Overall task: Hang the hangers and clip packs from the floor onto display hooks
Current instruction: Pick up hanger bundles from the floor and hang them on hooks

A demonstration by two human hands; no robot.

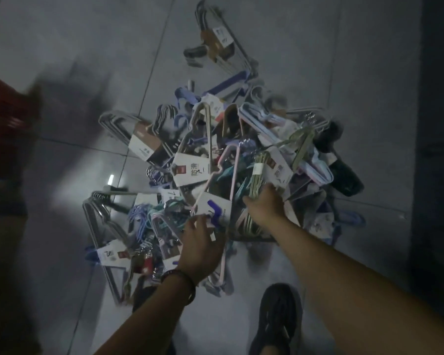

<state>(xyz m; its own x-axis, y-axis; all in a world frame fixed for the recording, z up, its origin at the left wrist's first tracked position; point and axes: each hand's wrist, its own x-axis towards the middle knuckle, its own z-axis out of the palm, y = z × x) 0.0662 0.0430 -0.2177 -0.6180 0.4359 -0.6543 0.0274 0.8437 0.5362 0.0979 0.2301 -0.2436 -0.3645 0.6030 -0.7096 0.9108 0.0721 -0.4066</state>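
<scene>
Grey floor tiles [62, 60] carry the tangled heap of hangers [215, 162], left hand [203, 248] spread open on a pink pack [214, 211], right hand [265, 206] seemingly clutching a green bundle [258, 180], best lifted slowly, hook-first, avoiding snags.

The red shape [3, 116] at the left edge was blurred and cropped (unidentifiable); labels [190, 170] could not be read.
</scene>
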